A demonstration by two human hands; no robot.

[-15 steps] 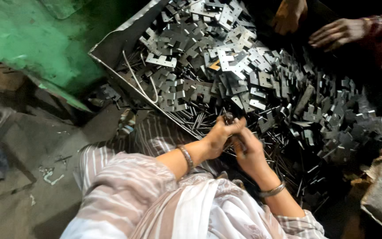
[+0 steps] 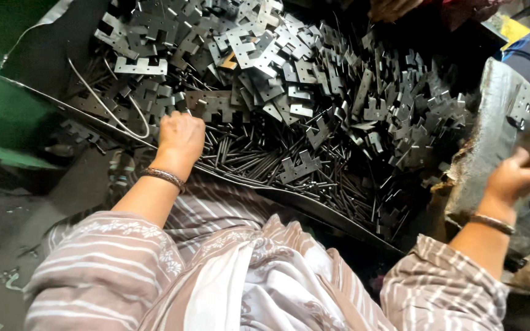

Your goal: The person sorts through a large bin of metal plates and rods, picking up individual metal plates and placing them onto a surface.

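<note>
A broad dark metal tray (image 2: pixel 44 58) holds a heap of stamped steel brackets (image 2: pixel 265 55), flat and notched, with thin dark rods (image 2: pixel 259 160) strewn along its near edge; to the right stands a rusty metal slab (image 2: pixel 492 122); the right hand (image 2: pixel 516 175) rests against the slab, fingers blurred, grip unclear; the left hand (image 2: pixel 180 136) is curled down among the rods, seemingly closed on some; these look stiff, light singly, sharp-edged, best pinched mid-length.

Dull grey stamped metal brackets (image 2: pixel 259 49) and thin dark metal rods (image 2: pixel 259 160) are seen; the slab (image 2: pixel 498 122) looks rough and rusted; the sleeve (image 2: pixel 111 263) is striped cloth.
</note>
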